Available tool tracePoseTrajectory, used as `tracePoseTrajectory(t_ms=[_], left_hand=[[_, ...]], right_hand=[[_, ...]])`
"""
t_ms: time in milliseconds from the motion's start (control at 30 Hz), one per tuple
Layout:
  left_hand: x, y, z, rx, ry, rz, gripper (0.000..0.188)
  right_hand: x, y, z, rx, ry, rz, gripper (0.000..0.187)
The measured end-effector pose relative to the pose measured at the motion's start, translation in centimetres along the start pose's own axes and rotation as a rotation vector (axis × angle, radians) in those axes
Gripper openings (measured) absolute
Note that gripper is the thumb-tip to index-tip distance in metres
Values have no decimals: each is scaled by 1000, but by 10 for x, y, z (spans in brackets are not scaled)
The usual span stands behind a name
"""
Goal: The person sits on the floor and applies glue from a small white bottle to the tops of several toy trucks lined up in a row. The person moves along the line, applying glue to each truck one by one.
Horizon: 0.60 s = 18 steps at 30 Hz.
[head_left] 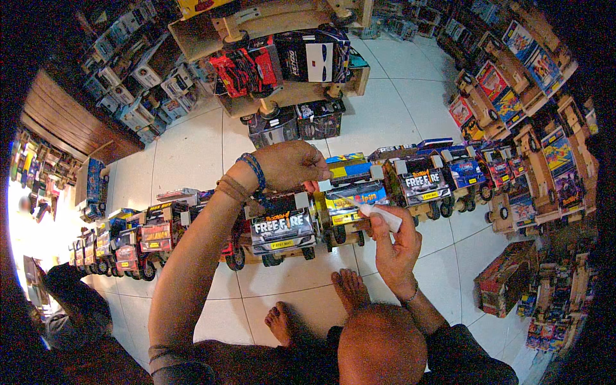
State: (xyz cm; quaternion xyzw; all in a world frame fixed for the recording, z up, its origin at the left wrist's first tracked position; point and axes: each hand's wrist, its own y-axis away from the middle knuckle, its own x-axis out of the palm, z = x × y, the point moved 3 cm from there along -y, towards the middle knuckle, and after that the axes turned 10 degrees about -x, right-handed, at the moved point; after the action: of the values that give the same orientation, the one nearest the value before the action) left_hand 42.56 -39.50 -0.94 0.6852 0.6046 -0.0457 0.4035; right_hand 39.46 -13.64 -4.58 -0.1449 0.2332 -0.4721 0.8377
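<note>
My right hand (396, 251) holds a small white squeeze tube (389, 219) between thumb and fingers. Its narrow tip points at the front of a yellow-and-blue toy truck (351, 200). Over that truck's roof my left hand (290, 165) reaches across, fingertips pinched together; what they grip, if anything, I cannot make out. A small white block (325, 185) sits just under those fingertips. On either side stand black-and-silver toy trucks, one to the left (282, 224) and one to the right (423, 183), in one long row.
Farther off, a wooden toy truck body (292, 96) carries red and black printed parts. Stacked toy trucks (500, 96) line the right side. A reddish brick-like box (507, 276) lies on the tiled floor (276, 282). A dark wooden panel (80, 115) stands at left.
</note>
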Motion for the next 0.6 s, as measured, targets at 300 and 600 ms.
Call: tracePoseTrajectory(t_ms=[300,600], left_hand=[[1,-1,1,1,8,12,36],[3,-1,4,-1,-42,12,42]], right_hand=[[0,-2,2,-70,22,9,18],[-2,2,5,4,-23,6,17]])
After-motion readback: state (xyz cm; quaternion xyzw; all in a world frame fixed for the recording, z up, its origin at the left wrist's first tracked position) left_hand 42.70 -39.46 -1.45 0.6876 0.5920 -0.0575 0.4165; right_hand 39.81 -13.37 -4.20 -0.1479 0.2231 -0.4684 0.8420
